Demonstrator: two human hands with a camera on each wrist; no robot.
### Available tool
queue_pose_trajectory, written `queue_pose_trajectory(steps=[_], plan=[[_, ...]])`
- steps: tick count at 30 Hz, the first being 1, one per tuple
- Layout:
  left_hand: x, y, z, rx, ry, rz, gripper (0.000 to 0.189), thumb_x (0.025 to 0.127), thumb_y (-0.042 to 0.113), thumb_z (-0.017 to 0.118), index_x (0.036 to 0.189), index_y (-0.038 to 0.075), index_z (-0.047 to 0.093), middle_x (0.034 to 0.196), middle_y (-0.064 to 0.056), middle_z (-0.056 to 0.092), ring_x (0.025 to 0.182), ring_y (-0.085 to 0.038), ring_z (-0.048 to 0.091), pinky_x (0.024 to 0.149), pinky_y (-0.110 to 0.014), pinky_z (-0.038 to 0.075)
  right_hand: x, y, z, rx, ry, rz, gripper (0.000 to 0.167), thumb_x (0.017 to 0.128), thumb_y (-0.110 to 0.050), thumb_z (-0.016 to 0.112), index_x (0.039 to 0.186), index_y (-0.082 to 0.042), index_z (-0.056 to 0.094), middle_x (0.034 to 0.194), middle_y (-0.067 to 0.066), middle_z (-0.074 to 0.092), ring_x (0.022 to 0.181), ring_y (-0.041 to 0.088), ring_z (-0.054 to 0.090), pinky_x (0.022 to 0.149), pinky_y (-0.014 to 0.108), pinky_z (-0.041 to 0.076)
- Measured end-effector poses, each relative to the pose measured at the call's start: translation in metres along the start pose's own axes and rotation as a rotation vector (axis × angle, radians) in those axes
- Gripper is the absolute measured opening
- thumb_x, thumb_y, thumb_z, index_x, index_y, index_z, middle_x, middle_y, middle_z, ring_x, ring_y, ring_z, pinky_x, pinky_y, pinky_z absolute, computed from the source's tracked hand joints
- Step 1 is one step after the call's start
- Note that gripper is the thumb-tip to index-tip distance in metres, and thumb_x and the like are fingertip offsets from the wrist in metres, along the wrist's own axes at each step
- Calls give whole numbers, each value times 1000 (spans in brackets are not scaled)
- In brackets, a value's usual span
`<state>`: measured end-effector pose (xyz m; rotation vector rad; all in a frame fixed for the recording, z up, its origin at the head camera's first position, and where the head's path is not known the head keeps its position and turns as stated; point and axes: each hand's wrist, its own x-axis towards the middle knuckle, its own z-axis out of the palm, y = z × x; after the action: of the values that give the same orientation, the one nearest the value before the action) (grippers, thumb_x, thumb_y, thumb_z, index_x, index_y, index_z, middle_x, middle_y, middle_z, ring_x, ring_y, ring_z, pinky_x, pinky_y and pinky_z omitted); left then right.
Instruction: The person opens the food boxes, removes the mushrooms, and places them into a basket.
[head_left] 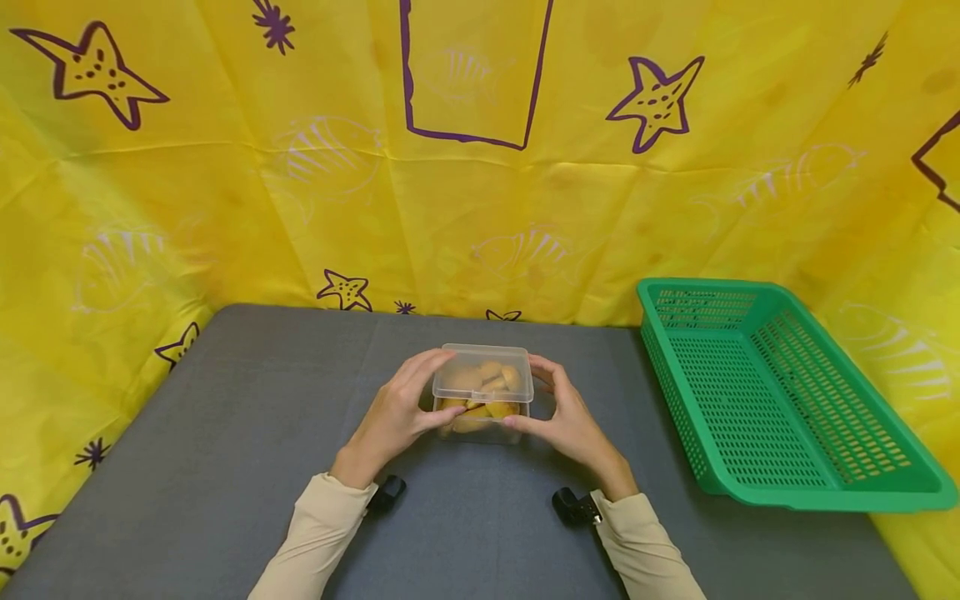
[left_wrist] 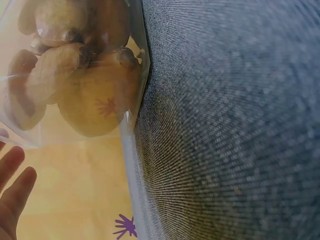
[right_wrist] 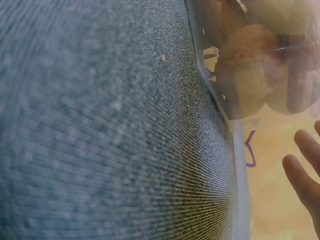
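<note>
A clear plastic box [head_left: 517, 432] with a lid [head_left: 453, 379] rests on the grey table, full of brown, rounded, mushroom-shaped pieces [left_wrist: 90, 105]. My left hand [head_left: 393, 410] holds the box's left side, thumb at the front and forefinger by the lid's back corner. On the opposite side my right hand [head_left: 567, 419] holds it, thumb at the front right and fingers behind. The lid lies over the top; whether it is latched I cannot tell. Both wrist views show the pieces through the clear walls, with only some fingertips at the frame's edge.
A green perforated plastic basket [head_left: 712, 467] stands at the right of the table [head_left: 187, 467]. Behind the table's far edge hangs a yellow cloth [head_left: 225, 200] with starfish and fish drawings. Each wrist bears a small black camera [head_left: 386, 493].
</note>
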<state>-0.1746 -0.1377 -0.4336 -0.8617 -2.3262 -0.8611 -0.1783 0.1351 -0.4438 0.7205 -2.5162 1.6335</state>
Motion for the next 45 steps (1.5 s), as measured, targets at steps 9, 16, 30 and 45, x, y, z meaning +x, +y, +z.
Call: queue_pose_trajectory(steps=[9, 16, 30, 45], plan=[[-1, -1, 0, -17, -33, -59, 82, 76, 26, 87, 145, 8, 46, 144, -13, 51, 130, -27, 53, 104, -46, 51, 1, -1, 0, -34, 18, 1, 69, 74, -23, 89, 126, -9, 45, 156, 5, 41, 139, 29, 45, 109, 54, 44], [0, 1, 1, -16, -44, -102, 87, 76, 28, 87, 147, 5, 42, 145, -15, 48, 129, -31, 54, 103, -49, 51, 1, 2, 0, -10, 10, -10, 78, 76, -18, 88, 137, -9, 41, 157, 6, 40, 138, 29, 46, 109, 56, 43], [-1, 3, 0, -65, -100, -243, 97, 77, 27, 87, 151, 6, 28, 150, -18, 46, 134, -35, 51, 106, -53, 47, -1, 0, -2, 11, -64, 85, 89, 83, -25, 82, 153, -20, 28, 157, 13, 38, 142, 38, 41, 114, 59, 38], [-2, 2, 1, -128, -136, -285, 92, 80, 27, 84, 150, 7, 27, 153, -18, 42, 139, -35, 45, 111, -55, 42, 1, -2, -2, 13, -75, 82, 96, 84, -17, 81, 158, -20, 19, 163, 11, 26, 143, 40, 39, 115, 60, 36]])
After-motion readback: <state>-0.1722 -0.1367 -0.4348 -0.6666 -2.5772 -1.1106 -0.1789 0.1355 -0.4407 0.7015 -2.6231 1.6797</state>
